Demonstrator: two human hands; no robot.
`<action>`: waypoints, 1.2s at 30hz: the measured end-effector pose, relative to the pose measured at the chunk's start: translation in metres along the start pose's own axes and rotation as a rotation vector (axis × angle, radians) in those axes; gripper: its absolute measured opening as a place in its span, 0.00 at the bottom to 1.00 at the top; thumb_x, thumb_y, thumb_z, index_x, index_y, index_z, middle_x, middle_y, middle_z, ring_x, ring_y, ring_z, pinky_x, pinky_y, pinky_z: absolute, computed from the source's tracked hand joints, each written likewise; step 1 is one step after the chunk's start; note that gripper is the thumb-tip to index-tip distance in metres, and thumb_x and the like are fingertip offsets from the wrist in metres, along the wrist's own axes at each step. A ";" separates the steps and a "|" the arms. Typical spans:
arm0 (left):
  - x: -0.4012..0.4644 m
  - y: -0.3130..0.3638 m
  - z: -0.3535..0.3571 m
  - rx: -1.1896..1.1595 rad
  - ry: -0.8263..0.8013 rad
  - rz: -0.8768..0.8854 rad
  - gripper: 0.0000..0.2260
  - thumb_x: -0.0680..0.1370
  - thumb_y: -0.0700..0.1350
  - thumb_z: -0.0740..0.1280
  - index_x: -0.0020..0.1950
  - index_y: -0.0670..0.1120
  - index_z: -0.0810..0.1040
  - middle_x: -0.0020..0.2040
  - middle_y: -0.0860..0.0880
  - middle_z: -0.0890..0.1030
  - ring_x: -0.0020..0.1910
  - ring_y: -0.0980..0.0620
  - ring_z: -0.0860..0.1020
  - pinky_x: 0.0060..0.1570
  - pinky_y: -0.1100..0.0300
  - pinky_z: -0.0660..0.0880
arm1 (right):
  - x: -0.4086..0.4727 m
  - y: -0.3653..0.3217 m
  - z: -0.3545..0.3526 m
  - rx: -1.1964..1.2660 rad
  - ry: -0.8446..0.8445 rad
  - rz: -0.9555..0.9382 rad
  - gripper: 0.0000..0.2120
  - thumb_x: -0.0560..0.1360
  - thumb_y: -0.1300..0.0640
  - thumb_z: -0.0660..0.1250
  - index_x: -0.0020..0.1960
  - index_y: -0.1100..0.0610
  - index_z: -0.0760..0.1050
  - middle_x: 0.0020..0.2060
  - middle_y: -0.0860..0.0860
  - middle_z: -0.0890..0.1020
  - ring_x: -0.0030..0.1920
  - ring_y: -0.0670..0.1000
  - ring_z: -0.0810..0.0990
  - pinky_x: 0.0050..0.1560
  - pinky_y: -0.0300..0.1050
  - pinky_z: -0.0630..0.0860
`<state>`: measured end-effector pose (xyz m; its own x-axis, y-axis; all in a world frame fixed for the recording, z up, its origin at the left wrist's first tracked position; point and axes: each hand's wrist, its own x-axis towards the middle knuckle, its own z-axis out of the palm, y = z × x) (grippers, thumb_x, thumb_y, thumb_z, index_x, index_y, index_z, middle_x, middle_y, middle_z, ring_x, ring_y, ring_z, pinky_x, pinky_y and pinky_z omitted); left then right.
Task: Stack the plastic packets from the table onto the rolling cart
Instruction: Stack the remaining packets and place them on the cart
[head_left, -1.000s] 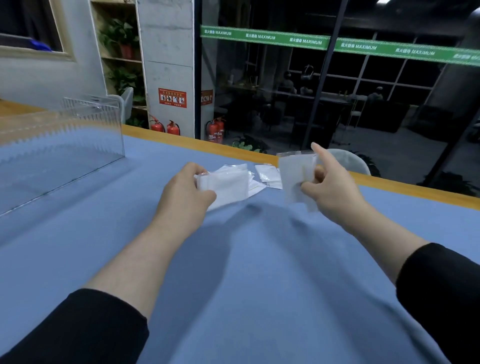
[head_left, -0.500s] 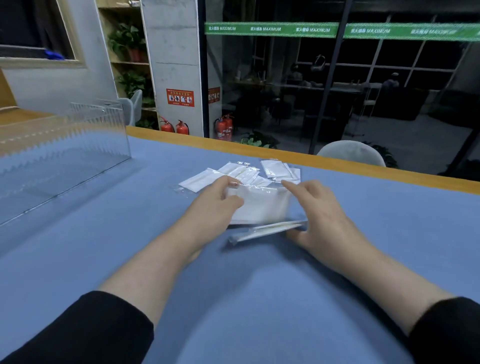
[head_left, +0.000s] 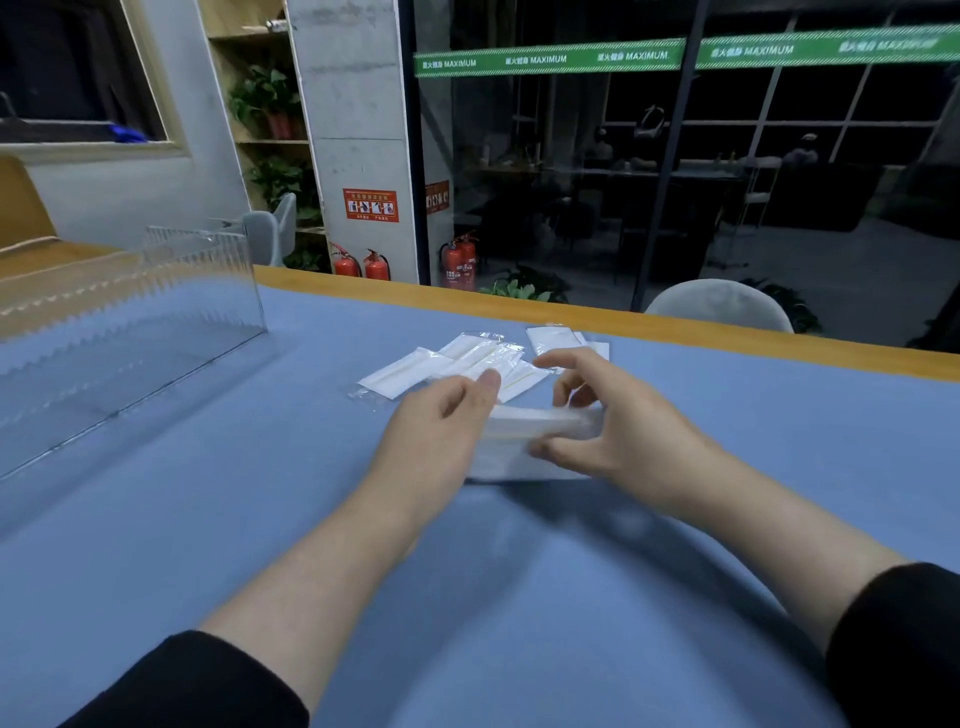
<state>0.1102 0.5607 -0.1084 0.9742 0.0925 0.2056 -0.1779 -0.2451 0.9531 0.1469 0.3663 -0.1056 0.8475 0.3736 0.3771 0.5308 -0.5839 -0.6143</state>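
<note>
Presently, in the head view, both hands work over a blue-covered bench (head_left: 218, 519) edged in wood at its far side. The left hand (head_left: 441, 431) and the right hand (head_left: 618, 436) together hold a small stack of plastic packets (head_left: 540, 423), raised just above the bench surface. The right hand's grip is clamped on the stack, thumb along the near edge and fingers curled over the far edge. The left hand's grip closes on the stack's left end, thumb on top; its fingers are hidden beneath, so the exact hold underneath cannot be confirmed. The stack itself is blurred, and the number of packets in it cannot be told. Just beyond the hands, loose packets (head_left: 457, 364) lie scattered and partly overlapping on the bench, with a further few packets (head_left: 553, 338) behind the right hand's fingers. A clear acrylic box (head_left: 156, 332) stands on the bench well apart to the left. Black sleeves cover both forearms near the frame's lower edge. The rolling cart is not seen in this view.
</note>
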 end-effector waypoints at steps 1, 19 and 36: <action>0.001 -0.002 0.000 -0.020 0.018 -0.020 0.28 0.76 0.69 0.61 0.46 0.43 0.78 0.39 0.46 0.76 0.40 0.52 0.72 0.43 0.53 0.67 | -0.001 0.001 0.005 0.036 0.021 -0.011 0.30 0.69 0.48 0.79 0.66 0.37 0.67 0.52 0.39 0.73 0.53 0.42 0.75 0.53 0.35 0.73; 0.005 -0.002 -0.012 0.355 -0.242 0.046 0.08 0.75 0.41 0.69 0.46 0.54 0.76 0.33 0.53 0.75 0.30 0.53 0.70 0.30 0.60 0.66 | -0.004 0.004 0.000 0.270 0.005 0.108 0.16 0.76 0.53 0.73 0.60 0.40 0.75 0.48 0.41 0.81 0.47 0.44 0.80 0.50 0.38 0.76; 0.023 -0.015 -0.025 0.420 0.090 -0.065 0.15 0.77 0.39 0.63 0.57 0.57 0.70 0.42 0.51 0.77 0.34 0.48 0.73 0.30 0.56 0.66 | 0.147 0.056 -0.015 -0.557 -0.253 0.864 0.40 0.77 0.28 0.56 0.71 0.62 0.71 0.69 0.59 0.74 0.67 0.63 0.73 0.59 0.52 0.70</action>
<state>0.1320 0.5907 -0.1119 0.9624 0.1999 0.1840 -0.0263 -0.6054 0.7955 0.3017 0.3779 -0.0746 0.9467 -0.2247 -0.2310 -0.2677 -0.9473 -0.1758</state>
